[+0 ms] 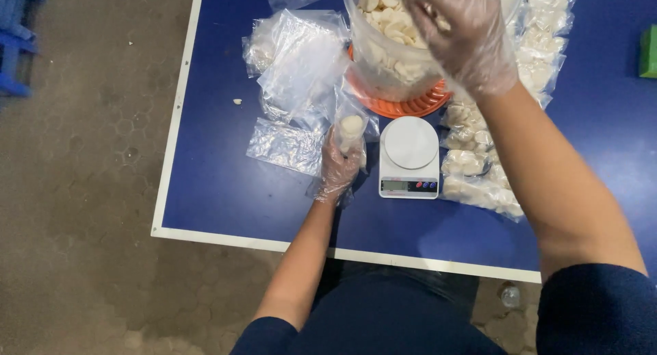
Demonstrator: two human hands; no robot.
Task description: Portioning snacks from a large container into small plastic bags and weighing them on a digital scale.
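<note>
left hand (337, 169) gripping clear bag (351, 130) (pale pieces), filled bags (475, 165) right

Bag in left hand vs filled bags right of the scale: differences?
The bag in the left hand stands upright and is held open, while the filled bags lie flat on the blue table. The held bag has only a few pale pieces; the filled bags look packed full. The left hand grips the held one; nothing touches the filled bags. Both are clear plastic and hold the same whitish pieces.
</note>
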